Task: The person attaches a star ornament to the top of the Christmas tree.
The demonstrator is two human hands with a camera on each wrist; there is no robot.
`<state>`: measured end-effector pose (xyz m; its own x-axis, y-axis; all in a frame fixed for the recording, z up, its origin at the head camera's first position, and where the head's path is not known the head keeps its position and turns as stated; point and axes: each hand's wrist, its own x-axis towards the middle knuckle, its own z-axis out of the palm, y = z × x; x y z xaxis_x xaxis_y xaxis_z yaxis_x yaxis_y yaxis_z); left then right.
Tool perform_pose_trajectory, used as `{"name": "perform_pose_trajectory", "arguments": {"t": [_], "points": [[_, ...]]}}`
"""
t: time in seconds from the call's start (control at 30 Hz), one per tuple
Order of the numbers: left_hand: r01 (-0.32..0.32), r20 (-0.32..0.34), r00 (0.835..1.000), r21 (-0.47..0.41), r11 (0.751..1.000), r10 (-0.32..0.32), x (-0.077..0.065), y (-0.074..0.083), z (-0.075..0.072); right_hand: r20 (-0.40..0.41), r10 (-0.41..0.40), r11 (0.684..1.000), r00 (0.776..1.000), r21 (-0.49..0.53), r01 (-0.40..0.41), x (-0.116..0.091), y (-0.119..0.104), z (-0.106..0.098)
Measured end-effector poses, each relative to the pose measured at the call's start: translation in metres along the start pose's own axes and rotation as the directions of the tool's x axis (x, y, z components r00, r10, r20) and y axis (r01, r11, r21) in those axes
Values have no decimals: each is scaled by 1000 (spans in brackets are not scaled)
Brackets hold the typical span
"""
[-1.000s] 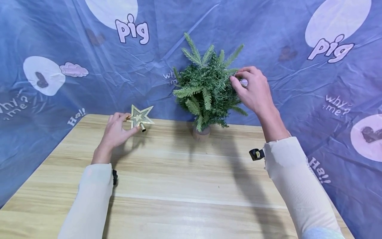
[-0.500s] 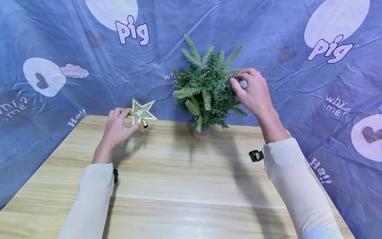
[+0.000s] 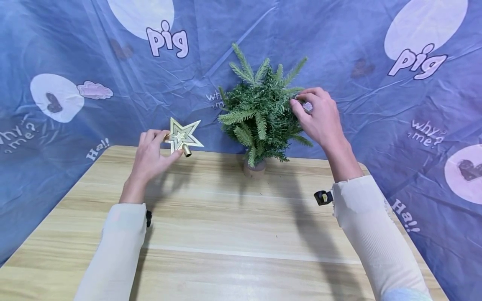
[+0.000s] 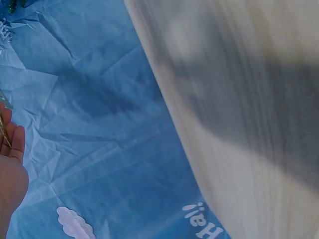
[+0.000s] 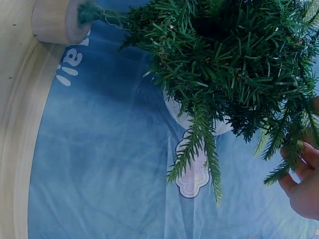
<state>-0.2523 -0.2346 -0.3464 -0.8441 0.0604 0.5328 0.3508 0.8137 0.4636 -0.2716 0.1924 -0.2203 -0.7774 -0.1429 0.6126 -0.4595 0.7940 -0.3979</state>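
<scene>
A gold star tree topper [image 3: 191,136] with a short socket at its bottom is pinched between the thumb and fingers of my left hand [image 3: 149,158], raised over the table's back left. In the left wrist view only part of the left hand [image 4: 11,181] and a sliver of the star show at the edge. A small artificial Christmas tree [image 3: 263,106] stands upright on a round wooden base [image 3: 255,170]. At the tree's right side my right hand [image 3: 321,117] pinches a branch; the right wrist view has its fingers around green branch tips [image 5: 286,162].
The light wooden table [image 3: 241,234] ends just behind the tree's base. A blue printed cloth [image 3: 150,96] hangs close behind and along both sides. Small dark bits lie on the tabletop.
My left hand has lifted the star topper and shifted it slightly right, and the star has tipped so its face and socket show more. The right hand stays at the tree.
</scene>
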Motion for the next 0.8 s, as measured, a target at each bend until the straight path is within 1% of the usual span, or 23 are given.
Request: {"name": "perform_pose_trajectory", "arguments": {"t": [0.17, 0.33, 0.5, 0.8], "points": [[-24, -61, 998, -12, 1000, 23, 3, 6, 0, -4, 5, 1000, 1000, -1, -5, -1, 0, 0], [-62, -115, 992, -16, 998, 59, 5, 9, -1, -1, 9, 1000, 1000, 0, -9, -1, -1, 0], [-97, -148, 985, -22, 995, 93, 9, 14, 0, -8, 3, 1000, 1000, -3, -3, -1, -1, 1], [-109, -211, 973, -63, 992, 93, 17, 21, 2, -7, -12, 1000, 1000, -8, 12, -1, 1, 2]]}}
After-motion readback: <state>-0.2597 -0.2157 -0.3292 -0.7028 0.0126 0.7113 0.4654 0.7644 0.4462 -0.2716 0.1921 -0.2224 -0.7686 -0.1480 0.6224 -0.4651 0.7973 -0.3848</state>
